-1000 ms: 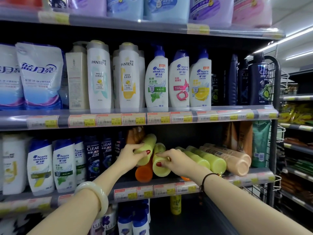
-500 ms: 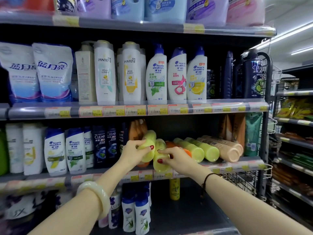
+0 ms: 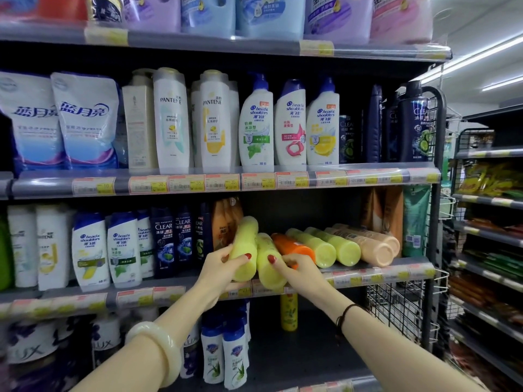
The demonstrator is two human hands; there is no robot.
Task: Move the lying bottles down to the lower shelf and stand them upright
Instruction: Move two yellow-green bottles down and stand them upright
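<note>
Yellow-green and glossy, two bottles lie at the nine o'clock end of the lying row [image 3: 346, 250] on the middle shelf [image 3: 396, 271]. The left hand [image 3: 220, 268] wraps the left bottle [image 3: 244, 244], which is tipped toward twelve o'clock, and the right hand [image 3: 304, 274] clasps the right bottle [image 3: 266, 263], its length running back into the shelf, base toward the camera. The lower shelf [image 3: 297, 360] sits at six o'clock from both grips, so each bottle likely needs lowering base-down.

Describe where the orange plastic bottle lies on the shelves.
In the head view, the orange plastic bottle lies on its side just right of centre, between the yellow-green bottle gripped by the right hand and another lying yellow-green bottle.
</note>
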